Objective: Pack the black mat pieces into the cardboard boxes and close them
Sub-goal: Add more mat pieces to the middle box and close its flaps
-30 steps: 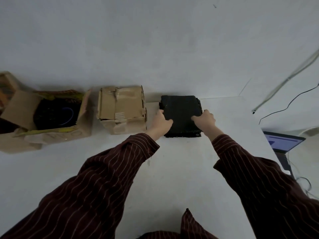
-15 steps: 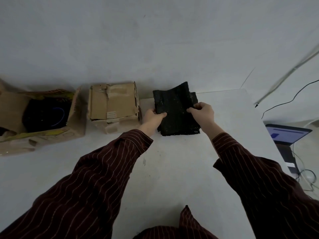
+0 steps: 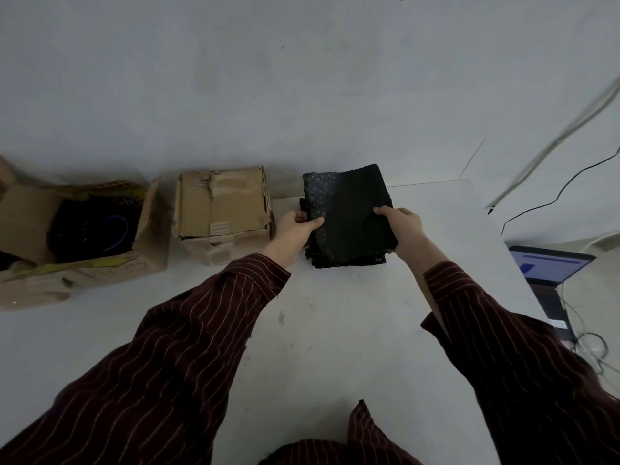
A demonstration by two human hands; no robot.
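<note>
Black speckled mat piece (image 3: 349,213); brown boxes (image 3: 223,209); maroon pinstriped sleeves (image 3: 188,347)

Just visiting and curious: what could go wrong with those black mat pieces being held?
The left hand and right hand pinch only the edges of the top mat pieces, so floppy sheets may slip from the grip. The closed box stands nearest; the open box lies beyond it, so the carry might snag.

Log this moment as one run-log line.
left hand: pinches top mat piece | right hand: grips same piece | piece: tilted up over mat stack | closed box: left of stack | open box: dark contents inside
</note>
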